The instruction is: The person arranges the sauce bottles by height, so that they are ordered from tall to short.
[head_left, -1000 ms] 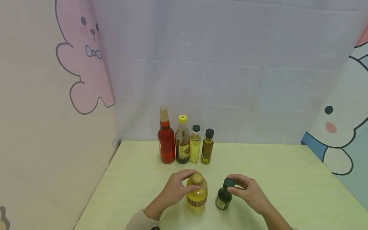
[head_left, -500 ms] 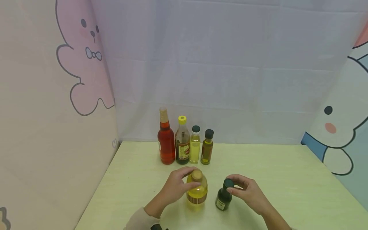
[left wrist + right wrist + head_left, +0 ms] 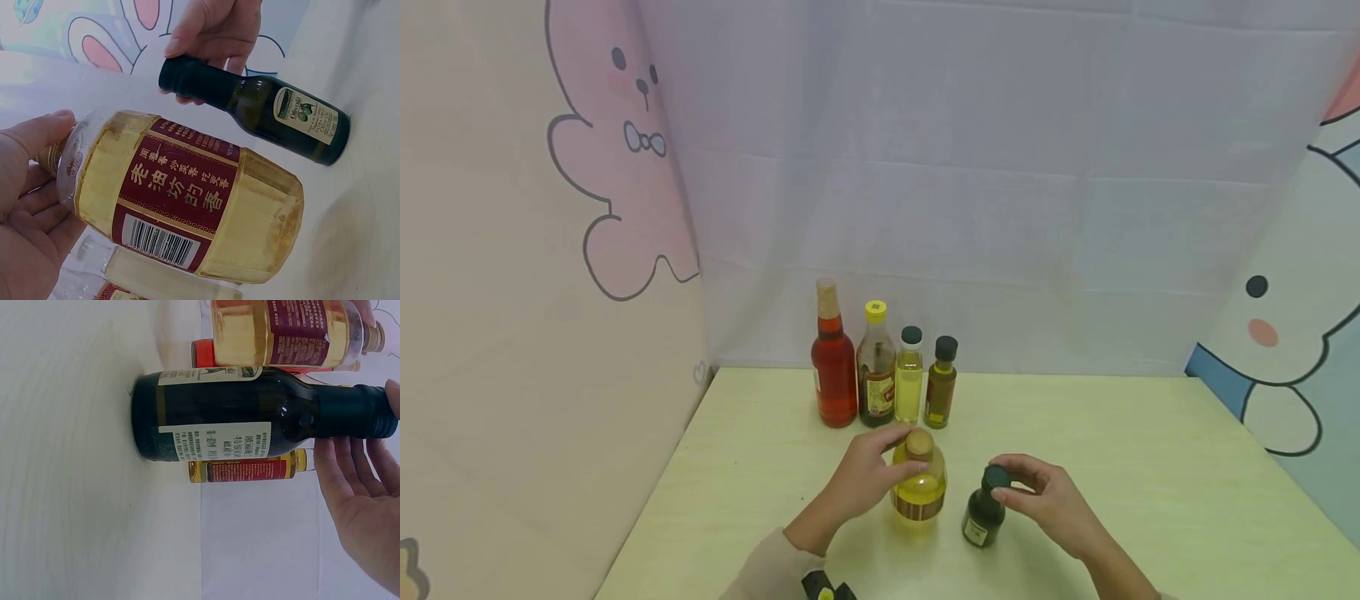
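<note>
My left hand (image 3: 863,473) grips the neck of a cooking oil bottle (image 3: 919,500), which has yellow oil and a gold cap. In the left wrist view its dark red label faces the camera, and a shadow on the table lies apart from its base, so it appears raised. To the right, my right hand (image 3: 1051,504) pinches the green cap and neck of a small dark olive oil bottle (image 3: 982,518). That bottle stands on the table in the right wrist view, with a cream label on its body. A gap separates the two bottles.
Behind the hands stand a red bottle (image 3: 833,375), a yellow-capped dark sauce bottle (image 3: 876,379), a pale oil bottle (image 3: 909,387) and a small olive-coloured bottle (image 3: 940,396), in a row. A white curtain (image 3: 985,208) hangs behind the pale table (image 3: 1120,450).
My left hand and the cooking oil bottle have moved away from me, toward the back row, and lately slightly right. My right hand and the olive oil bottle stay in place.
</note>
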Demonstrator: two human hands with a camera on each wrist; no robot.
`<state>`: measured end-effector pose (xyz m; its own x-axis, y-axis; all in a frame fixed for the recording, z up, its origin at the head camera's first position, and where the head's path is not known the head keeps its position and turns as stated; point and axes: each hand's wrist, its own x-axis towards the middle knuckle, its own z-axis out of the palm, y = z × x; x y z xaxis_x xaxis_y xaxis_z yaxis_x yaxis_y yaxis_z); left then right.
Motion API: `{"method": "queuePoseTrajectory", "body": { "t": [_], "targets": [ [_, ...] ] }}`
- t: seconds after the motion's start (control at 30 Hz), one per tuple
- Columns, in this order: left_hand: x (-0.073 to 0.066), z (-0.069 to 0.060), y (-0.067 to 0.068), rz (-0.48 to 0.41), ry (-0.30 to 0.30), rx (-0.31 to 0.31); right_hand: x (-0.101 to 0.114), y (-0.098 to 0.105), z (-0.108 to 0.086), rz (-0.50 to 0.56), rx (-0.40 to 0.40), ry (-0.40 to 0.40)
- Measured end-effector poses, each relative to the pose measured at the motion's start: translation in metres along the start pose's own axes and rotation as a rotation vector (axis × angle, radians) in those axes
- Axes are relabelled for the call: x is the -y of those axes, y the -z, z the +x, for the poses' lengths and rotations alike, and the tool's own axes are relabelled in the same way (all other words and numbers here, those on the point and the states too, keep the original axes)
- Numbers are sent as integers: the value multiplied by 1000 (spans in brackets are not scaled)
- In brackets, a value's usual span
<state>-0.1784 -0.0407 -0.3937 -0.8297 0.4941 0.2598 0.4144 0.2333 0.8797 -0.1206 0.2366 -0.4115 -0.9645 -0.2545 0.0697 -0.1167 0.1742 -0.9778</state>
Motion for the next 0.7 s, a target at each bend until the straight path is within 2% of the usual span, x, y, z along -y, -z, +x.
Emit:
{"method": "queuePoseTrajectory", "body": {
  "t": [0.13, 0.4, 0.7],
  "targets": [
    [-1, 4, 0, 16, 9, -10, 0, 0, 1, -4, -1, -7],
    [2, 14, 0, 0, 25, -15, 1, 0, 2, -13, -3, -2],
    [-2, 21, -2, -18, 35, -28, 2, -1, 1, -8, -11, -12]
  ]
}}
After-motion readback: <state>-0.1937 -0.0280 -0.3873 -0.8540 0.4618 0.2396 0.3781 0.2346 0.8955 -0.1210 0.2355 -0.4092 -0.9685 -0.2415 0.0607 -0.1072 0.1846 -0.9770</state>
